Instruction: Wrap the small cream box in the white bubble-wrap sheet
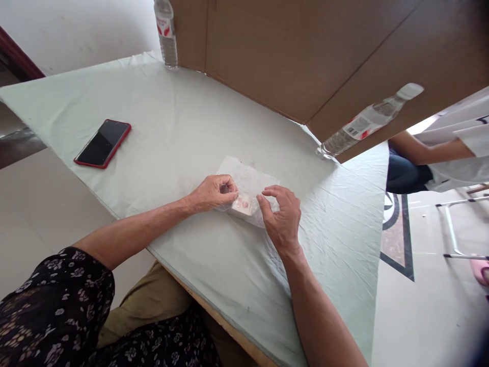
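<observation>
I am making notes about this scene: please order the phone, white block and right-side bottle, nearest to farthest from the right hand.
Head view, from the right hand:
1. White block: just left.
2. Right-side bottle: beyond, rightward.
3. Phone: far left.

The left forearm (141, 228) reached in from the left of the wrapper (248, 176), the left hand (214, 193) pinching it between thumb and index finger. The right forearm (319, 300) angled up from the wrapper's near right; the right hand (281, 216) hovered at its right end, thumb and index tips slightly apart.
</observation>
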Available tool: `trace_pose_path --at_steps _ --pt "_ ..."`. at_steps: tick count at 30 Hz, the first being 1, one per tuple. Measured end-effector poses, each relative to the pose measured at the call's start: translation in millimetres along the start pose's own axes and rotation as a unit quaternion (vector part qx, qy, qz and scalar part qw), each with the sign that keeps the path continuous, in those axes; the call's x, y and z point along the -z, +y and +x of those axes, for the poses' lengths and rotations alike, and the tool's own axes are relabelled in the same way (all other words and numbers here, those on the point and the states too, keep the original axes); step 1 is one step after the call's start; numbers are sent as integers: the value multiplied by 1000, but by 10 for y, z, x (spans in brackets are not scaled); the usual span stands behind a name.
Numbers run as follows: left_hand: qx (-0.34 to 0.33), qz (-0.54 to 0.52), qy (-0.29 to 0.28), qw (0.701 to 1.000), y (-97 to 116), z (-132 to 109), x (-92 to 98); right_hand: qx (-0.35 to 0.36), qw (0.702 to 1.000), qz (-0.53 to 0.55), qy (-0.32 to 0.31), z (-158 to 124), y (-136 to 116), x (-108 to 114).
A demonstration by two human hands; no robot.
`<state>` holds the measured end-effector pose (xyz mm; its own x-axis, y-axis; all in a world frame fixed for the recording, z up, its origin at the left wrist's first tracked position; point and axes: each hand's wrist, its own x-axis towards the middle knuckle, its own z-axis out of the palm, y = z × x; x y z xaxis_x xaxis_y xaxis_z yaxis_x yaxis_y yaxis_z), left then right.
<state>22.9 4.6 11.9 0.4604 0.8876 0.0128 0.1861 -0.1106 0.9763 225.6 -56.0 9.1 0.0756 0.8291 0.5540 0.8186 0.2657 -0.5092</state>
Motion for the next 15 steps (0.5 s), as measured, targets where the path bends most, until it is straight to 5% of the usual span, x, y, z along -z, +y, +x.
trace_pose_path --at_steps 2,6,15 --pt "1 5 5 1000 -3 1 -5 75 996 -39 8 -5 -121 58" --pt "-5 1 7 1000 -17 10 -12 179 976 -65 -106 -38 -329 90" --pt "12 115 -51 992 100 13 255 195 958 -147 -153 -101 -369 -14"
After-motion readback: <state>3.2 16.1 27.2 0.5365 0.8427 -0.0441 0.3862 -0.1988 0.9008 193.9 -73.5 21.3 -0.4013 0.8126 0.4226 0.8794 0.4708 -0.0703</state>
